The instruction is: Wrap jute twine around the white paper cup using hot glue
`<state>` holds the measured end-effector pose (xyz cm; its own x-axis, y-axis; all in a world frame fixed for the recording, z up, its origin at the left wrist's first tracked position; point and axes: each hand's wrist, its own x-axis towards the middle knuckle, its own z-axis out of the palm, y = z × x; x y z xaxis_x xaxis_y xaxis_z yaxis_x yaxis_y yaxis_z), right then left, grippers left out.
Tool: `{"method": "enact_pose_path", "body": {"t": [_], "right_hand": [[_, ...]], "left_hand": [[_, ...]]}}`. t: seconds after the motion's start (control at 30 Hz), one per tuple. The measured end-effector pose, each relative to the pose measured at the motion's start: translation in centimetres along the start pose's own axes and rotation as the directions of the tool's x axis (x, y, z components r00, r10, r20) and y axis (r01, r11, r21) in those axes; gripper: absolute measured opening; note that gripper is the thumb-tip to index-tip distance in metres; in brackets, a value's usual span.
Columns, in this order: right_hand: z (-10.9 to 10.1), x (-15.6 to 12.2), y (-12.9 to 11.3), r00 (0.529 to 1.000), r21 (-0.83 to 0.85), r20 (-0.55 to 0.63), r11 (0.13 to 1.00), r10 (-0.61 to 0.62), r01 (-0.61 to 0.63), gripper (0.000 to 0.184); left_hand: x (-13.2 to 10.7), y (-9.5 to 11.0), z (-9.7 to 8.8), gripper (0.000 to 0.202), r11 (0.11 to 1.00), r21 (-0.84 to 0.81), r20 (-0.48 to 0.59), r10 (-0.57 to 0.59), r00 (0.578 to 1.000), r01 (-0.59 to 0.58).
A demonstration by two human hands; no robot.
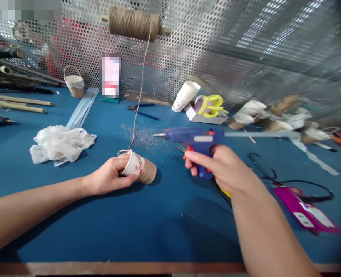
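Observation:
My left hand [111, 175] is closed on a paper cup [136, 165] that lies tilted on its side, its base pointing right. Twine is wound around the base half; the rim half is white with a red print. From the cup a strand of twine [142, 80] runs up to a large spool [132, 24]. In my right hand [216, 165] is a blue glue gun [195, 135], raised above the table with its nozzle pointing left. A long clear glue stick [257, 134] sticks out of its back. The nozzle is apart from the cup.
White ruffled material [62, 144] and blue strips [82, 107] lie left. A small handled basket [75, 85], pliers [144, 109], a stacked white cup [186, 95] and yellow scissors [213, 105] are along the back. A magenta packet [306, 209] lies right, near a black cord [311, 182].

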<state>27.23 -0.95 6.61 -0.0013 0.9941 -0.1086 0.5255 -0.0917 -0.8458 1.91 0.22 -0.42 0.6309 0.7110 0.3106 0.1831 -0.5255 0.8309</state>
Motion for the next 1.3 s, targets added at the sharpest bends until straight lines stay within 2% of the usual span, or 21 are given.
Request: {"method": "enact_pose_path", "body": {"t": [0.13, 0.27, 0.4, 0.57, 0.8, 1.0, 1.17, 1.3], "right_hand": [[1.2, -2.2, -0.1, 0.991, 0.043, 0.101, 0.995, -0.093, 0.089, 0.020], [1.5, -2.8, 0.0, 0.988, -0.010, 0.127, 0.996, -0.088, 0.090, 0.021], [1.5, -3.5, -0.5, 0.988, -0.189, 0.142, 0.978, -0.063, 0.089, 0.027], [1.9, -4.4, -1.1, 0.997, -0.302, 0.076, 0.952, -0.025, 0.047, 0.036], [1.7, -4.1, -0.7, 0.984, -0.400, 0.167, 0.907, -0.067, 0.129, 0.040], [1.6, -4.4, -0.2, 0.970, -0.487, 0.170, 0.841, -0.176, 0.238, 0.040], [1.7, -4.6, 0.0, 0.969, -0.499, 0.133, 0.831, -0.207, 0.246, 0.041], [1.6, -4.5, 0.2, 0.963, -0.513, 0.150, 0.815, -0.225, 0.270, 0.041]], "left_hand": [[-0.1, 0.0, 0.0, 0.012, 0.984, -0.127, 0.041, -0.117, 0.992, 0.121], [-0.2, 0.0, 0.0, 0.015, 0.959, -0.215, 0.058, -0.175, 0.983, 0.183], [-0.3, -0.3, 0.0, 0.018, 0.955, -0.225, 0.065, -0.182, 0.981, 0.193], [-0.3, -0.7, 0.3, 0.021, 0.953, -0.227, 0.073, -0.189, 0.979, 0.201], [-0.4, -0.7, 0.3, 0.020, 0.962, -0.199, 0.066, -0.178, 0.982, 0.188], [-0.4, -0.6, 0.1, 0.026, 0.966, -0.179, 0.074, -0.178, 0.981, 0.189], [-0.4, -0.7, 0.1, 0.028, 0.968, -0.160, 0.069, -0.183, 0.981, 0.192], [-0.4, -0.6, 0.1, 0.027, 0.969, -0.142, 0.065, -0.194, 0.979, 0.202]]}}
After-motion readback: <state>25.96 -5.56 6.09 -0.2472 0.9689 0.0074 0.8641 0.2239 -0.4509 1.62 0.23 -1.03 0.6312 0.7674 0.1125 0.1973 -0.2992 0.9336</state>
